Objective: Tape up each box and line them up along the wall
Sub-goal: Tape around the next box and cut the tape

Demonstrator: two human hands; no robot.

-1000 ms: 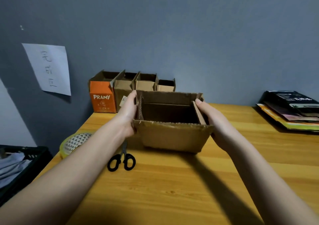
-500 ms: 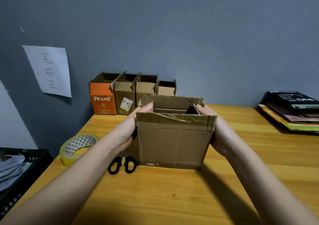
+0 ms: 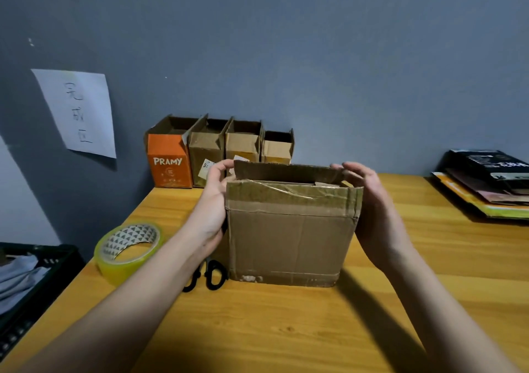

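Observation:
A brown cardboard box stands upright on the wooden table, its top flaps raised and old tape across the near flap. My left hand grips its left side, fingers curled at the top corner. My right hand holds the right side, fingers bent over the far flap. A roll of yellowish tape lies to the left. Black scissors lie partly hidden behind the box and my left wrist. Against the wall stands a row of open boxes: an orange one and three brown ones.
A paper note hangs on the grey wall at left. A stack of flat packages lies at the table's right rear. A black crate with cloth sits below the table's left edge.
The box was tipped with its opening facing me; it has been turned upright and set down on the table. Both hands stayed on its sides, fingers shifting up to the top flaps.

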